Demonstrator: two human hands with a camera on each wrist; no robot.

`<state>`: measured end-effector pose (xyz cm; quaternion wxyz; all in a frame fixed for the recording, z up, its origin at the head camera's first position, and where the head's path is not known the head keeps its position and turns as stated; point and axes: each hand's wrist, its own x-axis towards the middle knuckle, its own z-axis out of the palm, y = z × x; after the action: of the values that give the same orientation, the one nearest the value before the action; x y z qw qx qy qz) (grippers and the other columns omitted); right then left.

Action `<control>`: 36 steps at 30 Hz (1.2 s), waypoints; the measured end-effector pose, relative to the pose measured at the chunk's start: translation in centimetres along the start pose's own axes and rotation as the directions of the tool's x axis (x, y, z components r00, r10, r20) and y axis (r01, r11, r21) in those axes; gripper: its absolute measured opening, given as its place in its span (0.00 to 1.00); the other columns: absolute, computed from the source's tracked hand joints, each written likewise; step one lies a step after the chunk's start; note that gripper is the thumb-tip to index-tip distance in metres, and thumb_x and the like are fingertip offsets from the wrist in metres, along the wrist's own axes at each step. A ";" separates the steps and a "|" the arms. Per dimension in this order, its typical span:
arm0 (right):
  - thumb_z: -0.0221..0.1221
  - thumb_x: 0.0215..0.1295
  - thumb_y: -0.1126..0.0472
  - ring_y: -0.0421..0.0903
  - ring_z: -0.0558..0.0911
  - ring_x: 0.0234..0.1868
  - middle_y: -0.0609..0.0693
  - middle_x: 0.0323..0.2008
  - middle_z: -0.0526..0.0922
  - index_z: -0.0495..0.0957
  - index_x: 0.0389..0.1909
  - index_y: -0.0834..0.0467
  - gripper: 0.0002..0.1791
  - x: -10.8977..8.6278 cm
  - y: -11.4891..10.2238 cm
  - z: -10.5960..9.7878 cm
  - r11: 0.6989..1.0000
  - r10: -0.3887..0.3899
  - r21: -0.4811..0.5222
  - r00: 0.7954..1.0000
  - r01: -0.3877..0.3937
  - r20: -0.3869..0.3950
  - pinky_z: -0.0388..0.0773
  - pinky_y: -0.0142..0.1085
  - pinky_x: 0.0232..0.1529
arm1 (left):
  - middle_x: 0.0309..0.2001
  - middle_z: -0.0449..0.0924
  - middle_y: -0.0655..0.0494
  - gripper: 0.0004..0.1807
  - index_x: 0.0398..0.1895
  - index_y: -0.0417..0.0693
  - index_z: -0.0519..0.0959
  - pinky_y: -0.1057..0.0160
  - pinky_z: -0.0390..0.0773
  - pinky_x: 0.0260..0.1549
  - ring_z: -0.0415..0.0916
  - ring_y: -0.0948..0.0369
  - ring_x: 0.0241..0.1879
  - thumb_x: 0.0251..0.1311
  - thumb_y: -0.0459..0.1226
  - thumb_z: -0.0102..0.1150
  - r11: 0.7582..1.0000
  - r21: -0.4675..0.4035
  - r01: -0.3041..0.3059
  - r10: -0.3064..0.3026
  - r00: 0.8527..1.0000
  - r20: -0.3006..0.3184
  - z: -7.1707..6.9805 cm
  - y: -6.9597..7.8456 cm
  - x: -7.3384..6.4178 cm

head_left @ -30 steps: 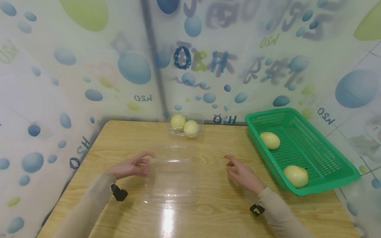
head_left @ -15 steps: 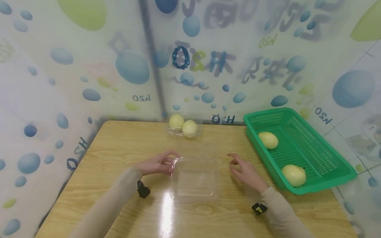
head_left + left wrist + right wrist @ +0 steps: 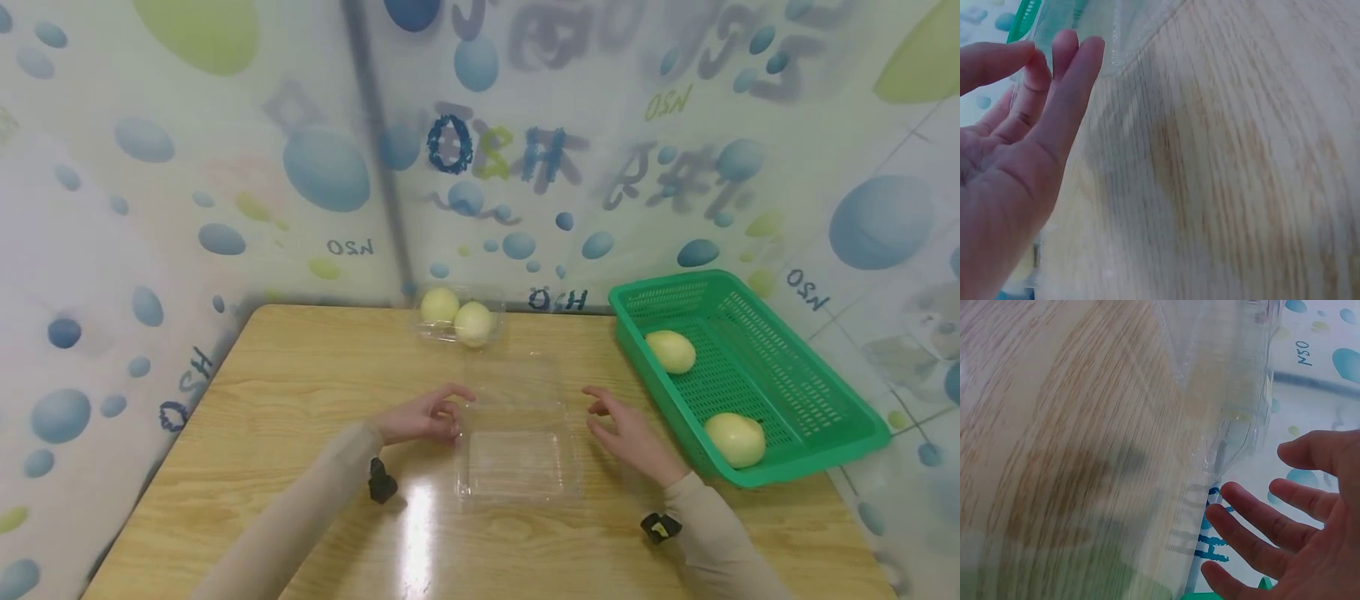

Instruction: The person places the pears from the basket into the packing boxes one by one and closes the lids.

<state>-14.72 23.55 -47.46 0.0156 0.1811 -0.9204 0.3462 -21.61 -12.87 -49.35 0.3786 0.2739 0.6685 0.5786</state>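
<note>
An empty clear plastic clamshell box (image 3: 517, 458) lies with its lid folded back on the wooden table. My left hand (image 3: 420, 417) is at the box's left edge, fingers loosely bent; in the left wrist view its fingertips (image 3: 1094, 47) overlap the clear plastic. On the other side, my right hand (image 3: 626, 433) is held in the air between the box and a green basket (image 3: 652, 383), fingers spread and holding nothing. The right wrist view shows those fingers (image 3: 1260, 519) apart from the clear plastic. Two pale yellow, pear-like fruits (image 3: 735, 440) lie in the basket.
Toward the back edge of the wooden table (image 3: 315, 358) stands another clear box (image 3: 491, 312) with two round pale yellow fruits (image 3: 474, 323) inside. Behind the table hangs a white curtain (image 3: 315, 108) with blue and green spots.
My left hand has moved right, and the open clamshell box has slid right with it, toward my right hand. The right hand has stayed nearly in place, fingers spread.
</note>
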 end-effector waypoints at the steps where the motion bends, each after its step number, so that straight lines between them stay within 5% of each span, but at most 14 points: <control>1: 0.58 0.64 0.71 0.61 0.80 0.47 0.64 0.43 0.81 0.67 0.62 0.65 0.25 0.0 0.0 -0.1 1.000 0.000 0.005 1.000 0.000 0.000 0.78 0.54 0.45 | 0.35 0.73 0.46 0.34 0.69 0.38 0.54 0.53 0.78 0.48 0.77 0.42 0.43 0.62 0.26 0.57 1.000 0.012 -0.007 0.007 1.000 -0.007 0.1 0.1 -0.1; 11: 0.58 0.66 0.68 0.62 0.78 0.50 0.67 0.48 0.79 0.67 0.63 0.66 0.25 -0.6 -0.7 -1.7 0.999 0.002 -0.045 1.000 -0.002 0.011 0.78 0.54 0.45 | 0.46 0.70 0.36 0.33 0.73 0.42 0.48 0.49 0.81 0.43 0.78 0.42 0.42 0.69 0.30 0.49 0.998 0.043 0.042 -0.034 0.986 -0.163 2.4 1.0 -1.7; 16: 0.59 0.65 0.68 0.62 0.77 0.51 0.67 0.50 0.78 0.68 0.62 0.68 0.25 -0.5 -1.2 -3.1 0.994 -0.026 -0.109 1.000 0.024 -0.009 0.77 0.55 0.47 | 0.48 0.68 0.36 0.43 0.74 0.45 0.43 0.50 0.83 0.39 0.79 0.43 0.41 0.63 0.30 0.59 0.997 0.053 0.049 -0.039 0.985 -0.169 3.6 1.3 -2.0; 24: 0.59 0.64 0.69 0.61 0.76 0.52 0.65 0.52 0.77 0.69 0.61 0.69 0.24 -0.3 -2.1 -5.4 0.983 -0.081 -0.167 0.997 0.078 -0.012 0.76 0.54 0.49 | 0.45 0.70 0.36 0.47 0.72 0.40 0.49 0.61 0.81 0.37 0.79 0.54 0.38 0.54 0.29 0.68 0.977 0.212 0.008 0.034 0.981 -0.193 4.8 1.3 -2.1; 36: 0.59 0.65 0.68 0.63 0.75 0.54 0.67 0.55 0.74 0.67 0.62 0.69 0.25 -0.6 -2.4 -8.9 0.951 -0.140 -0.271 0.989 0.147 0.044 0.76 0.56 0.47 | 0.43 0.67 0.36 0.49 0.74 0.42 0.44 0.60 0.81 0.38 0.78 0.54 0.36 0.53 0.20 0.61 0.995 0.104 0.000 0.022 0.979 -0.204 5.2 1.2 -2.0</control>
<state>-14.23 27.78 -39.24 0.0545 0.2478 -0.9439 0.2113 -16.32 -11.31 -48.05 0.2899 0.2358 0.7314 0.5704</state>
